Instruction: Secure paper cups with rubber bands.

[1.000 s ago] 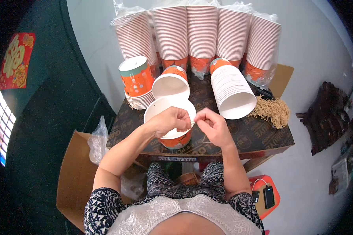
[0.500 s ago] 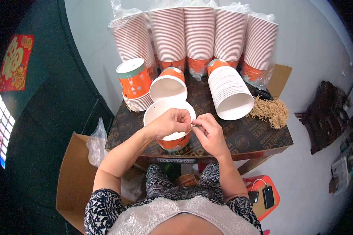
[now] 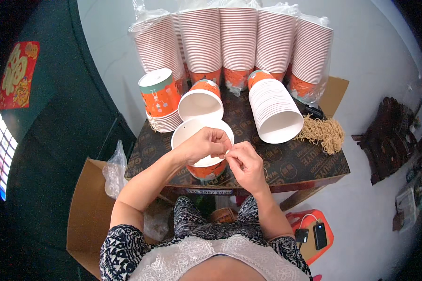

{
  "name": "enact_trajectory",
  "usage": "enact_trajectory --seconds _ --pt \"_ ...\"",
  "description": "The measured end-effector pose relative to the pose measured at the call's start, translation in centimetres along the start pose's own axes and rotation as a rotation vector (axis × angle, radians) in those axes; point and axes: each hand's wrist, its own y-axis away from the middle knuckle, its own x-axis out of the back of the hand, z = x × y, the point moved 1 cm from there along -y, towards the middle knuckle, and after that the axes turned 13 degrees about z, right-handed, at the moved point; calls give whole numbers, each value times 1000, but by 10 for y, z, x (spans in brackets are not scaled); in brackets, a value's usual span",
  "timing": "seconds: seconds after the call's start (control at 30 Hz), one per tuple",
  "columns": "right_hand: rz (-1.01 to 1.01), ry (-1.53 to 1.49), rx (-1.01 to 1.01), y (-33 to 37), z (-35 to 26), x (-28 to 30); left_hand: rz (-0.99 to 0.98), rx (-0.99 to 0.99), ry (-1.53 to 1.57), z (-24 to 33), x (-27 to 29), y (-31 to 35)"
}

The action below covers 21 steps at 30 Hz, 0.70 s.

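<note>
A white-lined orange paper bucket (image 3: 202, 174) stands upright near the table's front edge, a small dark hole in its far inner wall. My left hand (image 3: 204, 146) reaches over its mouth, fingers closed at the right side of the rim. There it meets my right hand (image 3: 245, 164), whose thumb and fingers are pinched together. A pale bit of string (image 3: 227, 152) shows between my fingertips, and a thin loop of it sticks out beside my right hand. My fingers hide most of the string and that part of the rim.
Behind lies an open bucket (image 3: 200, 105) on its side. Nested stacks stand left (image 3: 160, 100) and lie right (image 3: 275, 110). Tan strings (image 3: 322, 134) are heaped at the table's right. Tall wrapped stacks (image 3: 239, 40) line the back. A cardboard box (image 3: 86, 210) is lower left; phones rest on an orange stool (image 3: 327, 243).
My right hand has shifted slightly left and down, its fingers drawn closer together. A thin loop of string now shows beside it. My left hand stays at the rim.
</note>
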Motion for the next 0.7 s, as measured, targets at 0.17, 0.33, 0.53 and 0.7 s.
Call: enact_trajectory --seconds 0.17,0.33,0.53,0.7 --pt "5 21 47 2 2 0 -73 56 61 1 8 -1" --pt "9 58 91 2 2 1 -126 59 81 -2 12 -2" --pt "0 60 118 2 0 6 -99 16 -58 2 10 1" --pt "56 144 115 -1 3 6 -113 -69 -152 -1 13 2"
